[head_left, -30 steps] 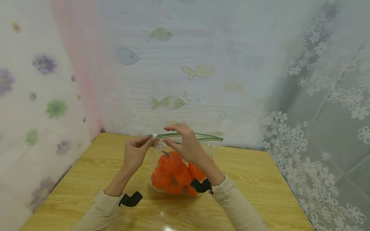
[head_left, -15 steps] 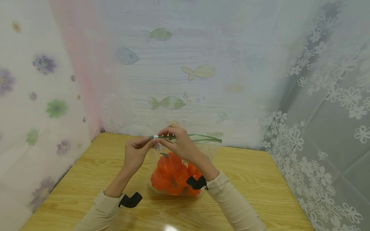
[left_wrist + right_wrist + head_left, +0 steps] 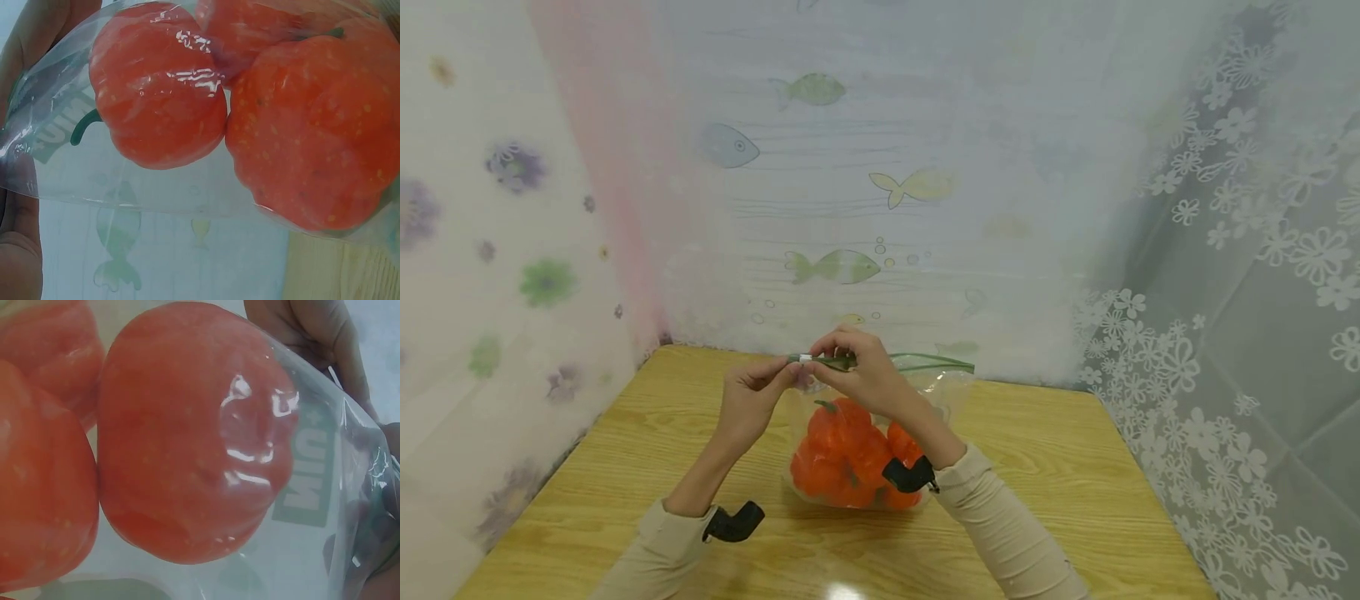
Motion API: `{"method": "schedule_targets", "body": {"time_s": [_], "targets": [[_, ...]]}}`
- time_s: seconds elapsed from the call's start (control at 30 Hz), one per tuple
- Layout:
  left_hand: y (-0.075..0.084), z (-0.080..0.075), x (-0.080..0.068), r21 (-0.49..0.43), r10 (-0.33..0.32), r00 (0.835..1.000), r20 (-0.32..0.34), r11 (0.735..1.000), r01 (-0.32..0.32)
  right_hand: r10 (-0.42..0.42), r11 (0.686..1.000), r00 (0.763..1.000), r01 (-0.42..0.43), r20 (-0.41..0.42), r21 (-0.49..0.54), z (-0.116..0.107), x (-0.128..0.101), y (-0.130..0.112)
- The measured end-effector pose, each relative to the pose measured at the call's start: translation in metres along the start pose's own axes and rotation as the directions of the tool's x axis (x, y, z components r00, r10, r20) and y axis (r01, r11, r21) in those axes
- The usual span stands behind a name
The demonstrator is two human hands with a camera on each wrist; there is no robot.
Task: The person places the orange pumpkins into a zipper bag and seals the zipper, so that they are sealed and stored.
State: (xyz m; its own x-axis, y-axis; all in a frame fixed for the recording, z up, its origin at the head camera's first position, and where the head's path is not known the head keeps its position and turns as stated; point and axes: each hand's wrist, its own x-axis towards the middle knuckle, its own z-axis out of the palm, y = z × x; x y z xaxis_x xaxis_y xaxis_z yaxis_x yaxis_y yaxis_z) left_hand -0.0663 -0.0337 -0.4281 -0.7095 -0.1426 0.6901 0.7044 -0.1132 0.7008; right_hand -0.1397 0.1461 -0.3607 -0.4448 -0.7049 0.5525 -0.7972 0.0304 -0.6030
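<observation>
Left hand [image 3: 752, 398] and right hand [image 3: 859, 375] both pinch the green zip strip [image 3: 917, 363] of the clear bag [image 3: 951, 392] (orange pumpkins [image 3: 842, 442] below fingers).

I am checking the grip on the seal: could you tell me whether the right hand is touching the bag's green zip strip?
Touching. In the head view the right hand pinches the green zip strip near its left end, fingertips closed over it, no gap showing.
</observation>
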Motion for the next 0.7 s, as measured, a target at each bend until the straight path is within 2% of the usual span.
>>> {"method": "schedule_targets", "body": {"time_s": [0.23,0.5,0.7], "targets": [[0.0002,0.0014,-0.0019,0.012,-0.003,1.000,-0.028,1.000,0.003,0.044,0.997,0.999,-0.046,0.020,0.065,0.0014,-0.0023,0.0027],[0.0001,0.0024,0.0000,0.051,-0.002,1.000,-0.004,0.999,0.002,0.090,0.989,0.995,-0.095,0.050,0.110,-0.0038,-0.0035,0.0035],[-0.0011,0.0018,0.0000,0.029,0.025,1.000,0.006,0.999,-0.025,0.142,0.973,0.986,-0.154,0.083,0.171,-0.0077,-0.0031,0.0029]]}}
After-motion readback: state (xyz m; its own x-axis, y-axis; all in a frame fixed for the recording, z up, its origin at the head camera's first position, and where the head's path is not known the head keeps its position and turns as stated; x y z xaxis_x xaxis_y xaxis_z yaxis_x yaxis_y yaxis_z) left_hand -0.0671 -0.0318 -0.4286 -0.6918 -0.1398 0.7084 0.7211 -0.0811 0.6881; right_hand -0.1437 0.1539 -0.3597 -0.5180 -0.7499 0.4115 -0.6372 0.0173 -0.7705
